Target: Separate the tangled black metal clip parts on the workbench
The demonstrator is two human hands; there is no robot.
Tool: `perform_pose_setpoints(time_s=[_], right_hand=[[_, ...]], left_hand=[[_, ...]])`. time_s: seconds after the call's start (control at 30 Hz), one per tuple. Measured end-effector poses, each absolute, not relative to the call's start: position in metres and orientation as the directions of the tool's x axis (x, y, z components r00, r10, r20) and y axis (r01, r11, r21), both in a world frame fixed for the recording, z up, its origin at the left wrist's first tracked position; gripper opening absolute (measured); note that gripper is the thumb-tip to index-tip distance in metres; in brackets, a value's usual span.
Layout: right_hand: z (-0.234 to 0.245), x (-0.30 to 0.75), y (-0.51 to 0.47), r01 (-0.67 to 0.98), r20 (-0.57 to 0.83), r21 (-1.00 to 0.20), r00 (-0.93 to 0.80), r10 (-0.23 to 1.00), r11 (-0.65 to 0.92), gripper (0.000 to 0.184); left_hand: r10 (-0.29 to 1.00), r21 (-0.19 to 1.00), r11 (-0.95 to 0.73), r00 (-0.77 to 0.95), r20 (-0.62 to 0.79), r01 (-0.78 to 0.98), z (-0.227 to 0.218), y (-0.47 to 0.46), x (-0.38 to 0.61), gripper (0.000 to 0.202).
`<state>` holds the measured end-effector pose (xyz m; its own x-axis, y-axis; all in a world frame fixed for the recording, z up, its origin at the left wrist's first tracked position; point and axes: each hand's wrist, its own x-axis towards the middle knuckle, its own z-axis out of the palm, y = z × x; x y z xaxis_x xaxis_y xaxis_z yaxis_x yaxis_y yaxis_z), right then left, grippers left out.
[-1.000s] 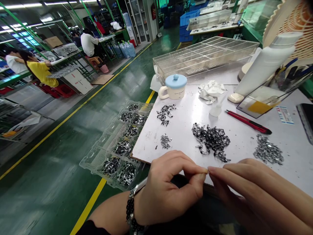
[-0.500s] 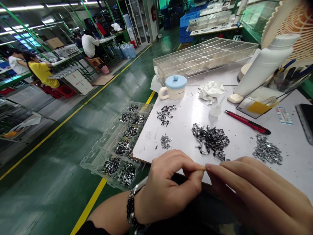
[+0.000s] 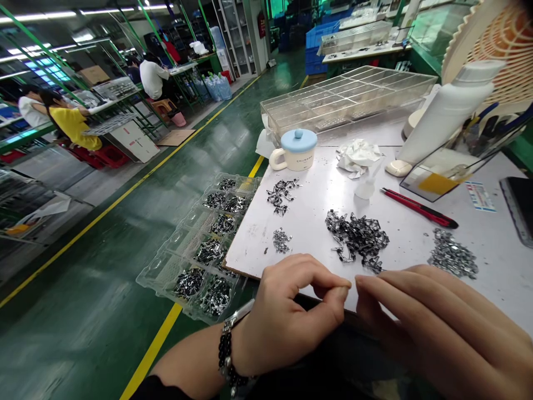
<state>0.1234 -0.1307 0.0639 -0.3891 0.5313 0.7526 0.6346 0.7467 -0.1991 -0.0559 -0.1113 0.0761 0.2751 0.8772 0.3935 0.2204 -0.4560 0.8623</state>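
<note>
My left hand [image 3: 297, 314], with a dark beaded bracelet [image 3: 227, 355] at the wrist, pinches thumb and forefinger together at the table's front edge. Whatever sits in that pinch is too small or hidden to name. My right hand [image 3: 445, 328] faces it, fingers bent and close together, its fingertips a small gap from the left ones; its thumb is mostly hidden. Just beyond the hands lies a heap of small black and metal clip-like parts [image 3: 358, 236]. A smaller group of similar parts [image 3: 282, 194] lies farther left. Tiny silvery pieces form one pile at left [image 3: 281, 240] and another at right [image 3: 453, 254].
On the white table [image 3: 250, 244] stand a lidded mug [image 3: 297, 150], crumpled tissue [image 3: 358, 155], a red cutter [image 3: 418, 208], a white bottle [image 3: 453, 116] and a clear divided case [image 3: 345, 100]. A compartment tray of parts [image 3: 166, 272] sits lower left. Other people sit far left.
My right fingertips have drawn slightly away from my left ones, widening the gap between them. My left hand stays pinched in nearly the same place. The view has shifted a little.
</note>
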Motion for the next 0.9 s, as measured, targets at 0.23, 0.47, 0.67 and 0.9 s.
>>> perform_pose_setpoints(time_s=[0.23, 0.47, 0.67, 0.9], right_hand=[[0.071, 0.126, -0.126, 0.591, 0.747, -0.244, -0.391, 0.538, 0.769, 0.013], [0.069, 0.139, -0.118, 0.499, 0.621, -0.240, -0.580, 0.527, 0.832, 0.027], [0.076, 0.131, -0.110, 0.506, 0.658, -0.111, -0.607, 0.445, 0.855, 0.018], [0.063, 0.145, -0.108, 0.557, 0.637, -0.138, -0.583, 0.505, 0.819, 0.021]], left_hand=[[0.917, 0.942, -0.301, 0.315, 0.244, 0.145, 0.076, -0.110, -0.057, 0.007], [0.929, 0.991, -0.053, 0.370, 0.004, 0.122, 0.076, -0.106, -0.061, 0.014], [0.877, 0.985, 0.145, 0.448, -0.174, 0.097, 0.073, -0.105, -0.062, 0.013], [0.830, 0.955, 0.294, 0.507, -0.233, -0.041, 0.079, -0.102, -0.061, 0.009]])
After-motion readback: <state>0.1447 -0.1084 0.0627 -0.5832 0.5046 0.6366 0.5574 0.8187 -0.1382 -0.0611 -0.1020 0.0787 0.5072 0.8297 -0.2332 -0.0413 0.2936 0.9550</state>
